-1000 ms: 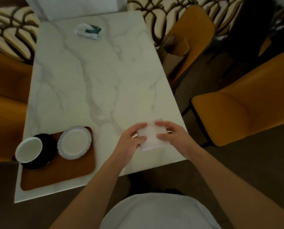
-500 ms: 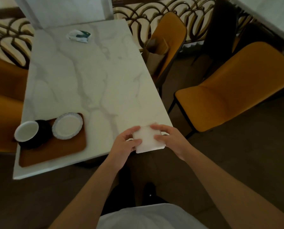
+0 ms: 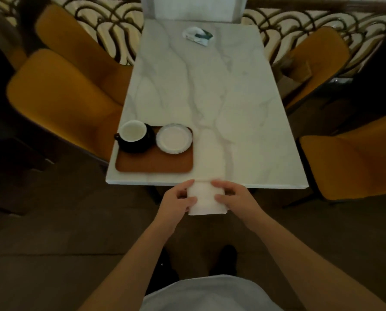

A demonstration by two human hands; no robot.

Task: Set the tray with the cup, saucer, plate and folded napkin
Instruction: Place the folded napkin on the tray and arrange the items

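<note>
Grip of left hand (image 3: 176,202) and right hand (image 3: 234,198) on napkin (image 3: 206,202), thumbs on top.

One marble table (image 3: 210,90) carries one brown tray (image 3: 153,163), which bears one cup (image 3: 132,133), one dark saucer (image 3: 149,140) and one white plate (image 3: 174,140). One folded white napkin (image 3: 206,200) is held between two hands, left (image 3: 176,200) and right (image 3: 237,198). One tissue packet (image 3: 197,35) lies at the table's far end. Four mustard-yellow chairs stand around it, two on each side.
</note>
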